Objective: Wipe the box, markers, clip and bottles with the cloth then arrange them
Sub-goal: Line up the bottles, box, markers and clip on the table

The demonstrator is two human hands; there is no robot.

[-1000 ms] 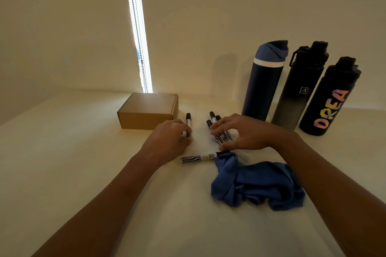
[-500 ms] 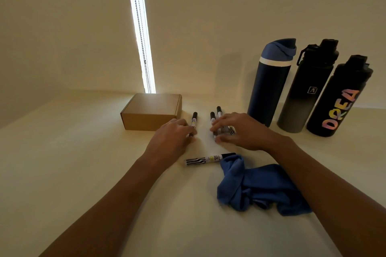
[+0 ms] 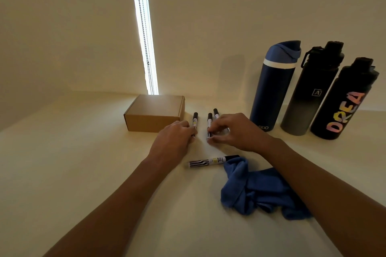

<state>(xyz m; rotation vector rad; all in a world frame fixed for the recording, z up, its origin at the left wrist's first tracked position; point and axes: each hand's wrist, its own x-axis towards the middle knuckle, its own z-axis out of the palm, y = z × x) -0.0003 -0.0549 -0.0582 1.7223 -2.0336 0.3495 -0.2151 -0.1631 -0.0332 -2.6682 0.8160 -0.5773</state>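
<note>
Pale tabletop (image 3: 62, 173) runs back to a cream wall, where a bright strip of window (image 3: 144, 27) with a bead chain glows behind the box (image 3: 153, 113). Three bottles stand in a row at the back right: a blue bottle (image 3: 271, 89), a grey-based bottle (image 3: 309, 94) and a lettered bottle (image 3: 342, 104), close together. The cloth (image 3: 257, 192) lies crumpled near the front, let go, under the right forearm. Both hands are among the markers. The left hand (image 3: 173, 142) has its fingers curled onto the lower end of one marker (image 3: 195, 120) just right of the box, pinching or steadying it; I cannot tell which. The right hand (image 3: 236, 131) pinches the near ends of two more markers (image 3: 210, 121), their caps pointing toward the wall. Compared with a second ago, those markers now lie straighter and more nearly parallel, spaced out rather than bunched, and the hands have closed in on their near ends. A fourth, the stray marker (image 3: 213, 160), lies crosswise nearer me, its cap touching the cloth's edge. I see no clip; the right hand may hide it. My guess is that wiping is done and arranging is underway, with the stray marker next to join the row.
</note>
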